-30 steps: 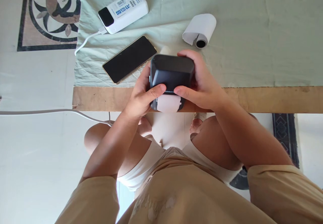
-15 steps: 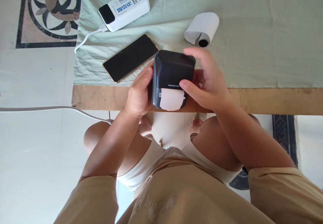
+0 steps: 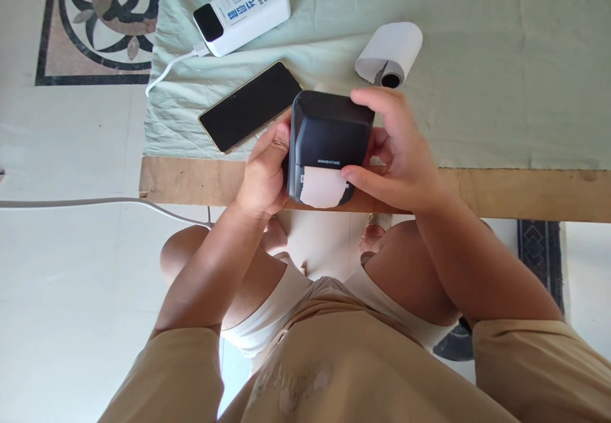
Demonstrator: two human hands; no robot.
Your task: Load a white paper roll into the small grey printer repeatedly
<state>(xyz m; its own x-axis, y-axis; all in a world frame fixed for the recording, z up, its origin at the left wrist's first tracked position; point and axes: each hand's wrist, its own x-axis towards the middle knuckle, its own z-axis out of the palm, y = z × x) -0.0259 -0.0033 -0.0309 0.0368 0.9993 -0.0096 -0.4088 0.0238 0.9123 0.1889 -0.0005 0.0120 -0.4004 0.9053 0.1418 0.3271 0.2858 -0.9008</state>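
Above the table's near edge I hold a small dark label printer (image 3: 333, 127) marked NIIMBOT, between both hands. White paper (image 3: 323, 187) sticks out of its slot on the side towards me. My left hand (image 3: 267, 172) is closed around the printer's left side, thumb along the edge, its other fingers mostly hidden. My right hand (image 3: 401, 149) grips the right side: the index finger touches the far right corner and the thumb lies by the paper slot. Just beyond the left hand lies a phone (image 3: 252, 106) with a dark screen.
A partly unrolled white paper roll (image 3: 394, 51) sits beyond my right hand. At the back left is a white power bank (image 3: 243, 11) with a cable (image 3: 174, 67) plugged in. Green cloth (image 3: 515, 79) covers the table, whose wooden edge (image 3: 525, 191) shows in front.
The printer has tilted slightly, with both hands still on it. My right thumb has moved a little down, to the edge of the slot. The whole view has shifted slightly.
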